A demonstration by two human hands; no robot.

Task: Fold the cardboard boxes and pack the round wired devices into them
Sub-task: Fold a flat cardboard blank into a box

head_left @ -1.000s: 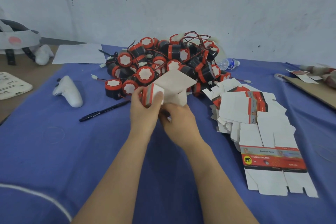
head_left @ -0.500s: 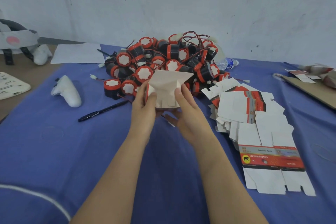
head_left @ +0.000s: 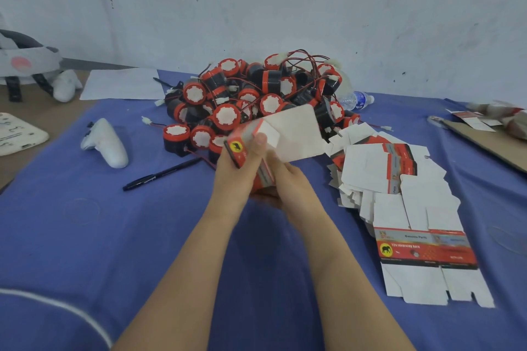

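Above the blue cloth I hold a half-folded red and white cardboard box (head_left: 291, 134) in both hands. My left hand (head_left: 239, 177) grips its printed red side, thumb pressed on a small white flap. My right hand (head_left: 288, 182) holds the box from below and behind, fingers curled under it. A large white flap stands open toward the right. Just behind the box lies a heap of round black and red wired devices (head_left: 251, 100). Flat unfolded boxes (head_left: 399, 179) lie spread to the right, one printed blank (head_left: 425, 248) nearest me.
A black pen (head_left: 159, 174) and a white controller (head_left: 105, 142) lie left of my hands. A water bottle (head_left: 355, 100) sits behind the heap, white paper (head_left: 122, 84) at the back left, brown cardboard (head_left: 484, 139) at the far right, a headset (head_left: 25, 60) far left.
The box has turned in my hands: its red printed side now faces me and the big white flap swung out to the right. My right hand slid lower, under the box.
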